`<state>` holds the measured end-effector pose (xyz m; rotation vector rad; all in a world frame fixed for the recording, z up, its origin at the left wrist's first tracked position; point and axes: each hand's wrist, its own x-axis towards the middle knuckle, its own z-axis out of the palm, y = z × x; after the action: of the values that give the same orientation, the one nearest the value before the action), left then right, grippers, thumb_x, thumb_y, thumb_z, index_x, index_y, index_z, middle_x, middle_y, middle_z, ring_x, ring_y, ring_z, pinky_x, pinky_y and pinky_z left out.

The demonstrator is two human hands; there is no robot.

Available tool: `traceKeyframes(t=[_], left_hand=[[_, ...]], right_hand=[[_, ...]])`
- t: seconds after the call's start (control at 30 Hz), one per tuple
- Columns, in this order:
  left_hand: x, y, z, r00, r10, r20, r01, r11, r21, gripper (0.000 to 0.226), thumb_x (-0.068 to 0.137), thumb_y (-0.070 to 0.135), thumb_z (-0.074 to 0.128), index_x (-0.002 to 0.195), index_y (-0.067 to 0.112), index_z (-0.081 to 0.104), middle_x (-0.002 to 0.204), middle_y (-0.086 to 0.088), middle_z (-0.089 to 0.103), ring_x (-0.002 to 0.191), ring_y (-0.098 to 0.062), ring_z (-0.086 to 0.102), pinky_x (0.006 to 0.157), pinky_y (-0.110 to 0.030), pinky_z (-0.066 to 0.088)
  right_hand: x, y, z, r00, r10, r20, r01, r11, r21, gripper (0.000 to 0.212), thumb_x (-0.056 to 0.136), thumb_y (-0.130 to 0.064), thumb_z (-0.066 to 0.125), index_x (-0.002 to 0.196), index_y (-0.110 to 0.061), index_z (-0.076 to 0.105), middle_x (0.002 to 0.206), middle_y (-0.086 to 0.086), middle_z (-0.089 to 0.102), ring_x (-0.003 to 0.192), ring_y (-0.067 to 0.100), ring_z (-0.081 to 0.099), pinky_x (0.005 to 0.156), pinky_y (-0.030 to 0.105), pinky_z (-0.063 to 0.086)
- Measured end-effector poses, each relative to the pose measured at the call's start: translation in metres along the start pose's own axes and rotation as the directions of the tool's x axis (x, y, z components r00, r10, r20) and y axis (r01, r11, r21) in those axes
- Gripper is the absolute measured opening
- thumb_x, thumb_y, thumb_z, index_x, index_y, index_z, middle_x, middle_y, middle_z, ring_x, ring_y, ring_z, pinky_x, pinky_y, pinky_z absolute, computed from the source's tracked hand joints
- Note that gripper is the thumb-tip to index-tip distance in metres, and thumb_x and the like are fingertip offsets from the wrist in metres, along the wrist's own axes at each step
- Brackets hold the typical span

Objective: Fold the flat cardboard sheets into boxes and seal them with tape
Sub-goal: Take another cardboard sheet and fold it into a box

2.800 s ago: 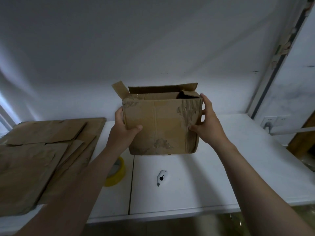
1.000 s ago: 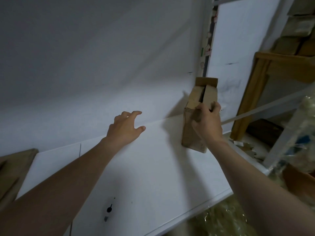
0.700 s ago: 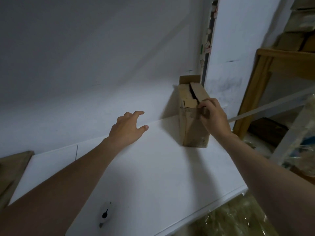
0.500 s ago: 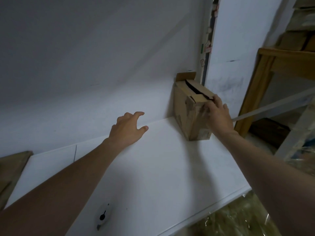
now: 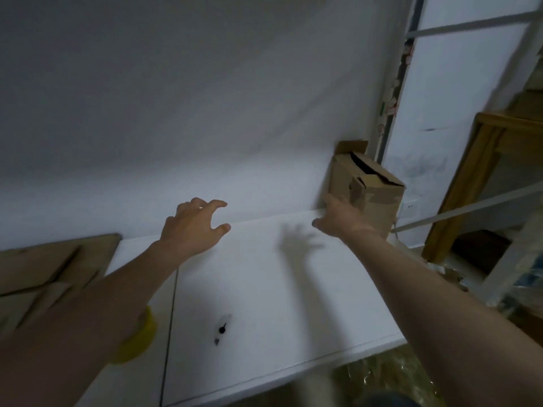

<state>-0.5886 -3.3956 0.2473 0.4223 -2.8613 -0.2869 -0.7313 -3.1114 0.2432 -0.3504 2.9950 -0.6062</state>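
A folded cardboard box (image 5: 373, 198) stands upright at the back right corner of the white table (image 5: 264, 295), against the wall, its top flaps loosely closed with a gap. My right hand (image 5: 342, 220) is blurred, fingers spread, just in front of the box's lower left side and holding nothing. My left hand (image 5: 195, 227) hovers over the back middle of the table with loosely bent fingers, empty. Flat cardboard sheets (image 5: 44, 268) lie stacked at the left. A yellow tape roll (image 5: 141, 339) shows partly under my left forearm.
A small white cutter (image 5: 222, 329) lies near the table's front middle. A wooden shelf (image 5: 482, 160) and white metal bars (image 5: 470, 210) stand right of the table. Clear plastic wrap (image 5: 382, 377) lies on the floor below the front edge.
My right hand set the box down at the back right corner, let go of it and is pulling back leftward. My left hand has stayed hovering. The view has swung left.
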Motion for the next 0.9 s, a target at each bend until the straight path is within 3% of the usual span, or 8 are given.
traceKeyframes(t=[0.2,0.4,0.53,0.63,0.73,0.9], left_hand=[[-0.075,-0.086,-0.052,0.993,-0.114,-0.005,0.114,0.993,0.022,0.056,0.092,0.062,0.054,0.144,0.048,0.038,0.147,-0.001,0.042,0.135,-0.030,0.039,0.102,-0.050,0.043],[-0.145,-0.155,-0.088,0.976,-0.215,-0.018,0.216,0.976,0.025,0.058,0.090,0.050,0.061,0.144,0.038,0.045,0.137,-0.011,0.049,0.126,-0.036,0.049,0.108,-0.041,0.038],[-0.192,-0.201,-0.090,0.972,-0.233,-0.010,0.233,0.972,0.025,0.084,0.077,0.069,0.050,0.148,0.024,0.046,0.147,-0.010,0.051,0.133,-0.030,0.048,0.113,-0.037,0.033],[-0.219,-0.227,-0.084,0.947,-0.319,0.044,0.316,0.947,0.060,0.076,0.086,0.054,0.068,0.150,0.021,0.043,0.150,-0.010,0.047,0.135,-0.030,0.045,0.111,-0.036,0.033],[-0.228,-0.248,-0.065,0.923,-0.383,0.043,0.372,0.914,0.160,0.077,0.086,0.054,0.069,0.149,0.018,0.042,0.149,-0.010,0.046,0.134,-0.028,0.044,0.110,-0.034,0.030],[-0.227,-0.275,-0.023,0.855,-0.506,0.113,0.493,0.861,0.120,0.089,0.095,0.046,0.063,0.158,0.008,0.014,0.162,-0.019,0.021,0.147,-0.036,0.025,0.116,-0.040,0.022]], right_hand=[[-0.052,-0.099,0.022,0.987,-0.149,0.067,0.151,0.988,-0.015,0.078,0.088,-0.045,0.066,0.156,-0.028,0.032,0.154,0.009,0.038,0.134,0.037,0.046,0.106,0.043,0.045],[-0.115,-0.186,0.064,0.943,-0.298,0.147,0.293,0.955,0.056,0.077,0.089,-0.047,0.067,0.155,-0.028,0.034,0.157,0.008,0.035,0.138,0.036,0.043,0.109,0.046,0.042],[-0.151,-0.230,0.100,0.896,-0.399,0.195,0.387,0.917,0.099,0.075,0.089,-0.051,0.068,0.153,-0.028,0.037,0.157,0.007,0.036,0.139,0.034,0.043,0.110,0.044,0.041],[-0.169,-0.254,0.134,0.849,-0.465,0.250,0.448,0.885,0.123,0.075,0.086,-0.051,0.070,0.152,-0.030,0.039,0.155,0.006,0.038,0.139,0.033,0.043,0.110,0.044,0.041],[-0.173,-0.266,0.170,0.814,-0.497,0.299,0.481,0.867,0.132,0.075,0.084,-0.052,0.073,0.150,-0.032,0.042,0.153,0.005,0.041,0.137,0.033,0.044,0.109,0.045,0.042],[-0.167,-0.277,0.222,0.771,-0.525,0.361,0.542,0.838,0.063,0.075,0.086,-0.053,0.071,0.151,-0.032,0.040,0.152,0.006,0.039,0.134,0.039,0.041,0.108,0.050,0.041]])
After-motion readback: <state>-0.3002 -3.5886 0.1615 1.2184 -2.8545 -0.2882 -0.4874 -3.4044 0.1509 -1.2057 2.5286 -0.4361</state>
